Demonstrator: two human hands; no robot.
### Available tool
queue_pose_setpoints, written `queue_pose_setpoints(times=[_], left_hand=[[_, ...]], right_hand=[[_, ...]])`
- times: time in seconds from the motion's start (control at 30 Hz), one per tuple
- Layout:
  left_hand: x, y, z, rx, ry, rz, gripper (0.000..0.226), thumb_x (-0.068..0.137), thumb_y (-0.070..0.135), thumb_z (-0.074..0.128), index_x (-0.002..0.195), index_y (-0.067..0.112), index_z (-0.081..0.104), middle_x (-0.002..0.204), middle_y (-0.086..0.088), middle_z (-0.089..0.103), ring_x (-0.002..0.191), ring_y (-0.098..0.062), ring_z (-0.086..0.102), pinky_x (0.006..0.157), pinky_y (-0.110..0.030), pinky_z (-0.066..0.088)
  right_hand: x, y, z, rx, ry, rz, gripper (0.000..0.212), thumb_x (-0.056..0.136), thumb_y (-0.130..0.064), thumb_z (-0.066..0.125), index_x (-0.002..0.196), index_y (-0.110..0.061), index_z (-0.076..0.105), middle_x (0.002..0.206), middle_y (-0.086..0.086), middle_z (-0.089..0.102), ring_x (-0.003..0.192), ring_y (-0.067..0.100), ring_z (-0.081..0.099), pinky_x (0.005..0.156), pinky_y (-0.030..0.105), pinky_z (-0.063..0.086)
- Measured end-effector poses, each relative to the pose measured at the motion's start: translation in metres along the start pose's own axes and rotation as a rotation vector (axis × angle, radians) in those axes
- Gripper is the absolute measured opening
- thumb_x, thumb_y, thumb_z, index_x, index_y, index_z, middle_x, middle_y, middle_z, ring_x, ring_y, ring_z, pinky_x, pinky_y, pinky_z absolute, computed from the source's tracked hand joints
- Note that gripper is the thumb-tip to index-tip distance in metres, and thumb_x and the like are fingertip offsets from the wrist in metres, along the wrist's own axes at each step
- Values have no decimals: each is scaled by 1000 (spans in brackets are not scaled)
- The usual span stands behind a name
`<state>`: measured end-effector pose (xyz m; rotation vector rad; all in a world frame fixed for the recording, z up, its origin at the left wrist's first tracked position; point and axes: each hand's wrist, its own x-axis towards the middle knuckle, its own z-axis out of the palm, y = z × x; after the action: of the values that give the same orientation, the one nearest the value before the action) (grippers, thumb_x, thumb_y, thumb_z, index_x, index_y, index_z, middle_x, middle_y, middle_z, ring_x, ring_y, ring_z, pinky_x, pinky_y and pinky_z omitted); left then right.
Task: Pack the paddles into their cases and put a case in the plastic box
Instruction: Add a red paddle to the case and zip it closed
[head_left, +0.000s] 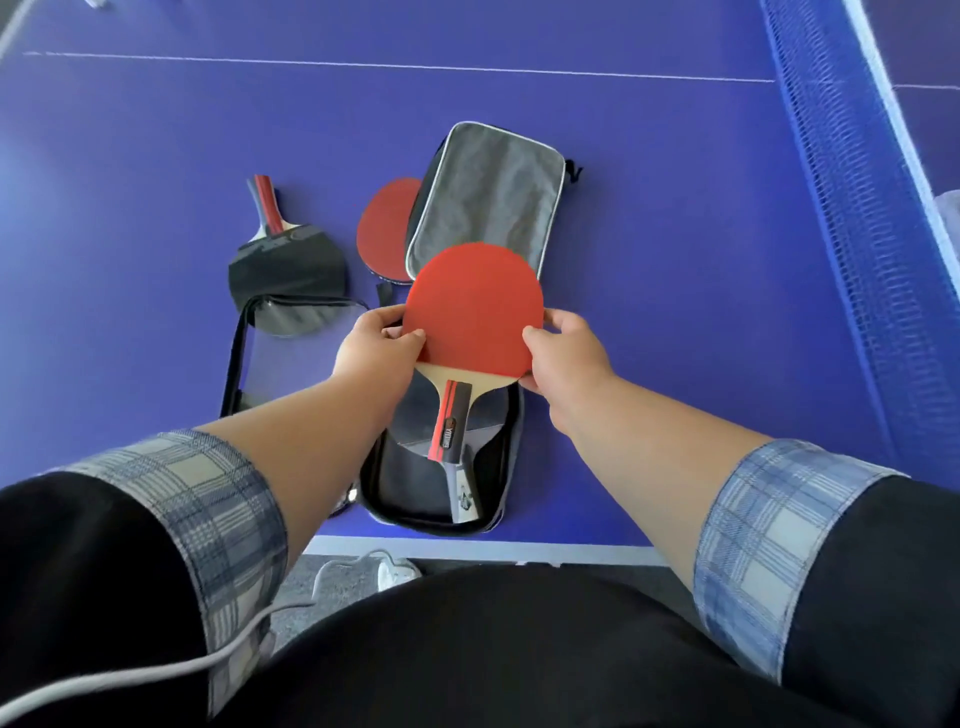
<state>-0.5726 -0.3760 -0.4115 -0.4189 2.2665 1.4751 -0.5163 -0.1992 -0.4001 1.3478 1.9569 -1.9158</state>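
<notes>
Both hands hold a red-faced paddle (472, 306) by the edges of its blade, my left hand (376, 345) on its left rim and my right hand (563, 353) on its right rim. It hovers over an open grey case (488, 197), whose lid lies flat behind and whose dark lower half (405, 483) holds another paddle handle (462, 493). A second red paddle (387, 228) lies partly under the lid. A black paddle (288, 270) rests half on a second open black case (249, 364) at the left. No plastic box is visible.
Everything lies on a blue table-tennis table (675, 312), whose white front edge (467, 548) is near my body. The blue net (862, 208) runs along the right side. A white shoe (374, 571) shows on the floor below.
</notes>
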Motion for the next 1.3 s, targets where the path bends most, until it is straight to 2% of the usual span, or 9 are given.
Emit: queue_pose_setpoints(times=[0.1,0.3,0.43,0.53,0.67,0.87,1.1,1.17,1.3], left_hand=[[4,-11,-5,54,-4,-3,35,90,25,60,125,33,61,93,18,72,78,-9,66,80,-31,53],[5,-43,-17,188,-118,-7,41,90,20,58,128,33,55,94,14,69,75,-17,67,79,-39,58],[9,-45,-9,208,-168,-4,48,89,12,56,133,32,53,95,16,69,78,-16,69,80,-39,59],[11,-38,-4,266,-180,36,52,90,12,56,138,30,50,96,17,66,75,-16,67,77,-35,57],[9,-32,-2,336,-178,72,50,88,11,55,132,34,56,91,17,67,65,-12,65,54,-24,49],[0,-36,-4,360,-164,73,36,70,9,44,86,30,69,72,-6,65,41,-15,41,37,-21,37],[-5,-43,-8,292,-104,4,19,69,15,48,77,30,58,85,-12,70,44,-18,49,37,-20,42],[-4,-44,-8,269,-94,-35,23,69,18,49,87,30,58,88,-7,69,42,-15,56,35,-18,41],[-1,-45,-9,248,-73,-73,50,71,22,50,121,22,58,103,-2,66,42,-9,63,35,-17,40]], right_hand=[[-1,14,4,-11,-15,55,25,93,-16,56,114,-30,61,114,2,68,93,24,72,73,40,64],[-16,45,18,-94,31,96,31,91,-5,52,81,-34,60,102,4,70,91,30,72,71,44,64],[-14,54,21,-238,71,73,35,87,-4,47,110,-20,67,110,8,71,96,34,69,82,49,61],[-11,50,23,-369,104,28,35,87,-8,45,118,-17,59,123,12,64,84,27,59,60,34,49],[-4,49,22,-466,101,37,49,90,-11,47,139,-14,51,132,12,56,85,26,54,64,29,42],[-9,51,27,-557,105,9,40,89,-17,56,129,-15,54,125,10,48,77,23,54,70,32,44],[-15,53,33,-577,95,-55,49,89,-27,62,137,-22,50,129,6,48,85,23,55,63,27,43],[-16,52,33,-583,92,-58,56,90,-28,62,143,-21,46,133,6,47,88,22,53,60,24,41],[-18,48,37,-590,89,-28,46,85,-30,63,129,-18,56,126,6,52,100,29,61,81,40,56]])
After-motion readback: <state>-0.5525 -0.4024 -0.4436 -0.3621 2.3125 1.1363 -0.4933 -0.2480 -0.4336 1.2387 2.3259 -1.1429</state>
